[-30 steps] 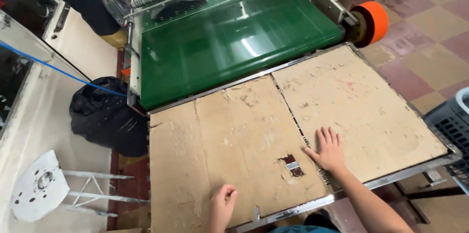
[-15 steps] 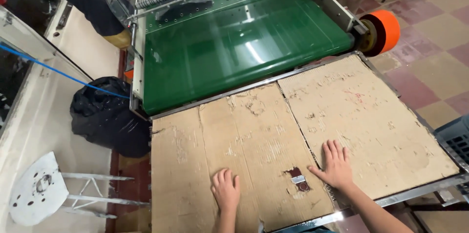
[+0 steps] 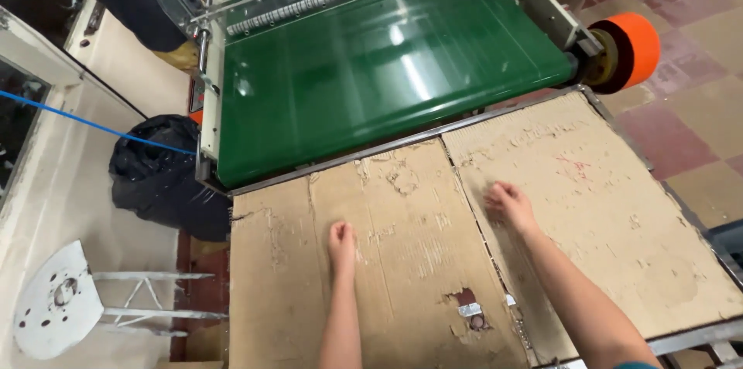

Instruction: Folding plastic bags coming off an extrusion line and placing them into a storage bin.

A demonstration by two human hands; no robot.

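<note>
Cardboard covers the whole table I am watching over, two worn brown sheets laid side by side with a seam running away from me toward the green conveyor belt. Farthest left, off the table, a white round stool stands on the floor and a black bag slumps below the belt's corner. Next comes the left cardboard sheet, and the left hand lies flat on it, palm down, fingers together and pointing toward the belt, gripping nothing; its forearm runs almost straight up from the bottom edge of the view. Just right of that forearm, nearer me, a torn hole in the sheet shows bits of metal. Past the seam, the right hand rests on the near-left part of the right cardboard sheet, fingers loosely curled and empty, the forearm coming in on a slant from the lower right. This hand sits closer to the seam and farther forward than the left one. The belt's long edge lies ahead of both hands, across their reach, and at far right an orange roller caps its end.
</note>
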